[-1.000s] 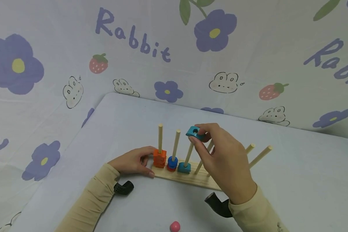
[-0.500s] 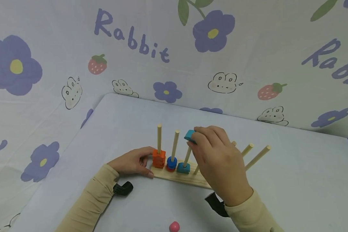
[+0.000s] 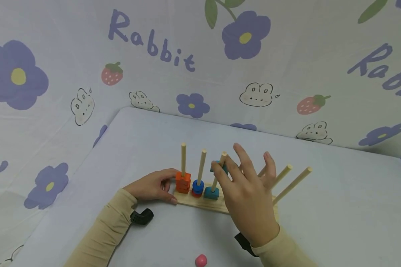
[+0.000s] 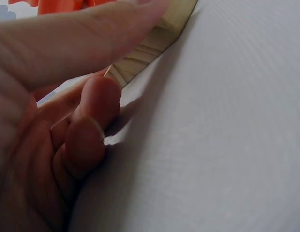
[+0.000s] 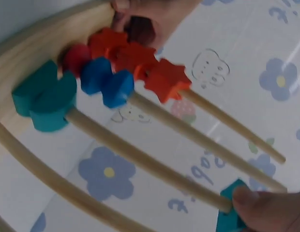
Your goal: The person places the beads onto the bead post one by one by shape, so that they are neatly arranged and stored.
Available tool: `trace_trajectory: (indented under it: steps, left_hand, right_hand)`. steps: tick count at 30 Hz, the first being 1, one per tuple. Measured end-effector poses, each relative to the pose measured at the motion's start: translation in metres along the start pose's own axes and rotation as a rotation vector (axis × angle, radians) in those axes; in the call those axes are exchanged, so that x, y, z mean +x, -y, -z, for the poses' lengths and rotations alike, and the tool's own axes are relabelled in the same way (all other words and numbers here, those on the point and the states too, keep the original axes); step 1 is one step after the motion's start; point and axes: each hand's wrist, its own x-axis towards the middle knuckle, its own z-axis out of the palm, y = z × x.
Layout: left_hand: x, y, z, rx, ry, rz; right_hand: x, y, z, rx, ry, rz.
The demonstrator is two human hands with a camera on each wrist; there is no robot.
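My left hand [image 3: 150, 183] grips the left end of a wooden peg base [image 3: 200, 203], thumb on the front side. In the left wrist view, its other fingers [image 4: 99, 99] curl beside that end. My right hand [image 3: 250, 196] pinches a teal block [image 5: 229, 220] threaded on the top part of the third peg; the other fingers are spread. Lower on this peg sits another teal piece [image 3: 211, 193]. Orange star-shaped pieces [image 5: 164, 79] are stacked on the first peg. On the second, a blue piece [image 3: 197, 185] lies over a red one [image 5: 75, 59].
Bare pegs [image 3: 295, 181] rise at the base's right side, partly behind my right hand. A small pink ball [image 3: 201, 260] lies near the front. Curved black pieces [image 3: 142, 216] show by both wrists. A printed cloth [image 3: 194, 81] hangs behind the white table [image 3: 337, 200].
My right hand has lowered the teal block from above the third peg onto its top part, and its other fingers have spread. The left hand has stayed at the base's end.
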Motion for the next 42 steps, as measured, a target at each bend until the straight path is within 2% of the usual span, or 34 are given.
trace_trajectory:
  steps: [7,10,15,22,27,33,37,42]
  left_hand:
    - [-0.001,0.000,0.000,-0.010,-0.003,0.003]
    - [-0.001,0.001,0.000,0.002,-0.001,-0.009]
    - [-0.001,0.001,0.001,0.003,-0.003,-0.022]
    - [-0.002,-0.001,0.001,-0.026,-0.009,-0.017]
    - [-0.001,0.000,0.001,-0.018,-0.006,-0.014]
    - [0.000,0.001,0.001,0.001,-0.007,-0.007]
    - [0.000,0.001,0.000,0.001,-0.005,-0.001]
    - [-0.001,0.000,0.000,-0.003,-0.007,0.005]
  right_hand:
    - [-0.017,0.016,-0.017,-0.150,-0.144,-0.034]
    - [-0.025,0.018,-0.026,-0.173,-0.200,-0.009]
    - [-0.036,0.017,-0.039,-0.192,-0.196,0.066]
    - [-0.050,0.017,-0.047,-0.078,-0.034,0.051]
    - [-0.057,0.018,-0.049,-0.024,0.079,0.042]
    - [-0.060,0.013,-0.052,0.104,0.222,0.034]
    - [-0.063,0.010,-0.052,0.130,0.307,0.043]
    - [-0.063,0.004,-0.051,0.146,0.365,0.065]
